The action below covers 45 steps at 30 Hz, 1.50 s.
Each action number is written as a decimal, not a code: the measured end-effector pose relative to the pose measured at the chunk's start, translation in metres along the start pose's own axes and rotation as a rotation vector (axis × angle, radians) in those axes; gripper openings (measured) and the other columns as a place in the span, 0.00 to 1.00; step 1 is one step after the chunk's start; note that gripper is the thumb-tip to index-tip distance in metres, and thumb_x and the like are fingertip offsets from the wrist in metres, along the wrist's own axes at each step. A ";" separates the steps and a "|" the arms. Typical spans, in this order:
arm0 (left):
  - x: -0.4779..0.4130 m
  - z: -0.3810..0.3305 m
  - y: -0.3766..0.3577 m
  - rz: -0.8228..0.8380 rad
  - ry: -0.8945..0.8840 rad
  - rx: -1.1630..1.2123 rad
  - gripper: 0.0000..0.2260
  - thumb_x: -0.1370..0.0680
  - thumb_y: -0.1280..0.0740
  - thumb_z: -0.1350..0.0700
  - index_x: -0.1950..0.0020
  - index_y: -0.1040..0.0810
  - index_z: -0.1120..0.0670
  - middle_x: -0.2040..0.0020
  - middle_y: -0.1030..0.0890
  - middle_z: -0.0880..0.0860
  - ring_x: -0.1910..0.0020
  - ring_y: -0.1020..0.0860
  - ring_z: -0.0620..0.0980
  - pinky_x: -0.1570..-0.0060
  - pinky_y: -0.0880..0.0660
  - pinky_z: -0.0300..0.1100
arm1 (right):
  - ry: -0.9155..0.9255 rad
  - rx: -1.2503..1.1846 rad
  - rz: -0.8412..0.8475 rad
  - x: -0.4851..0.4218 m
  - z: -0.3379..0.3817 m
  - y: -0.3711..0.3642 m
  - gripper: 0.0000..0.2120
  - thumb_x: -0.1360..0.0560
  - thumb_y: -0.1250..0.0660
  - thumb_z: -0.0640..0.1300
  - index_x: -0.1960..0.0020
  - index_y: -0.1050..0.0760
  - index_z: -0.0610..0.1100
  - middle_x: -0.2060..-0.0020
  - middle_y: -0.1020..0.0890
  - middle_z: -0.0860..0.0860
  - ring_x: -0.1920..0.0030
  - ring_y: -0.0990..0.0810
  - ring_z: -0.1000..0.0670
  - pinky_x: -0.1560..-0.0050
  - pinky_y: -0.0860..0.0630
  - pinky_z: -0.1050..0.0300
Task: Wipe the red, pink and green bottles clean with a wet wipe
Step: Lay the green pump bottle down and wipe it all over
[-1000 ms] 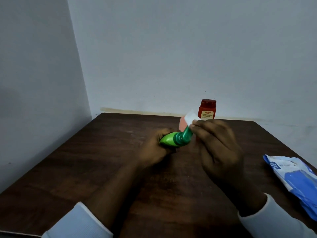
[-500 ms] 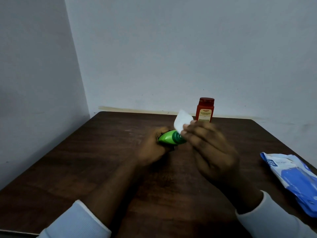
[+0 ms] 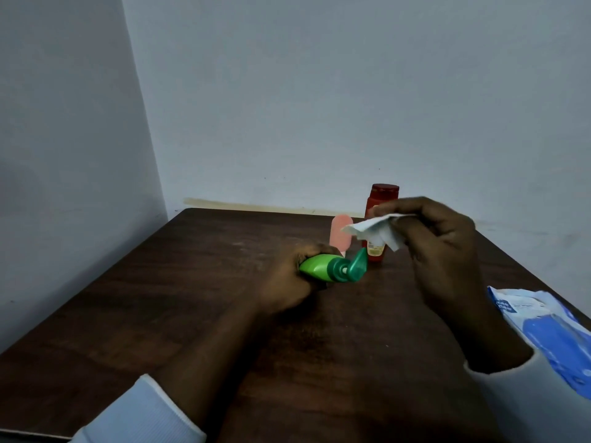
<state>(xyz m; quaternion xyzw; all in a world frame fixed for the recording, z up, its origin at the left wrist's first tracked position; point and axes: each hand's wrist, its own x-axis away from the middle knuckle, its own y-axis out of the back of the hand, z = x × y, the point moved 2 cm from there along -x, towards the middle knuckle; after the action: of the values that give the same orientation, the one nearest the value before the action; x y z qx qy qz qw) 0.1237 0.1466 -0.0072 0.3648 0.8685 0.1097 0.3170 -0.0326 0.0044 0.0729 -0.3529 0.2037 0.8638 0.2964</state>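
The left hand (image 3: 287, 284) grips the green bottle (image 3: 319, 267), its flip cap (image 3: 357, 264) open just beyond the grip; the right hand (image 3: 443, 251) pinches the wet wipe (image 3: 374, 231), raised apart from that grip.

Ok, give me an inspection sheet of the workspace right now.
Surface: dark wooden table.
Job's things: green bottle held sideways, cap flipped open; pink bottle and red bottle standing behind it; wet wipe held above, off the bottle.
Clutter: blue and white wipes pack at the table's right edge.
Grips: left hand grips green bottle; right hand pinches wet wipe.
Cables: nothing seen.
Surroundings: plain walls meeting in a corner.
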 end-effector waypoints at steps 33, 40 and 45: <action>0.002 -0.011 -0.002 -0.018 -0.040 -0.019 0.26 0.29 0.29 0.73 0.46 0.18 0.42 0.53 0.15 0.34 0.53 0.18 0.35 0.52 0.26 0.29 | -0.296 0.079 0.947 -0.044 0.030 0.000 0.05 0.27 0.25 0.36 0.51 0.18 0.41 0.60 0.16 0.38 0.57 0.18 0.34 0.49 0.22 0.36; 0.000 -0.004 0.001 -0.080 0.054 0.067 0.12 0.31 0.28 0.62 0.50 0.16 0.52 0.55 0.15 0.53 0.55 0.18 0.47 0.53 0.21 0.52 | -0.490 -0.317 0.757 -0.045 0.020 -0.003 0.07 0.30 0.30 0.28 0.53 0.19 0.33 0.61 0.15 0.42 0.64 0.16 0.49 0.62 0.19 0.60; 0.000 -0.004 0.003 -0.085 0.109 0.076 0.13 0.31 0.26 0.64 0.48 0.16 0.53 0.52 0.14 0.55 0.50 0.16 0.53 0.47 0.21 0.53 | -0.522 -0.369 0.657 -0.046 0.013 -0.002 0.07 0.32 0.28 0.31 0.55 0.18 0.37 0.60 0.17 0.41 0.62 0.18 0.47 0.62 0.19 0.60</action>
<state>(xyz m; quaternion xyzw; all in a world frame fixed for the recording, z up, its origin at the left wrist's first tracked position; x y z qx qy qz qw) 0.1230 0.1489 -0.0031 0.3330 0.9027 0.0829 0.2594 -0.0110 -0.0043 0.1149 -0.0869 0.0657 0.9938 -0.0197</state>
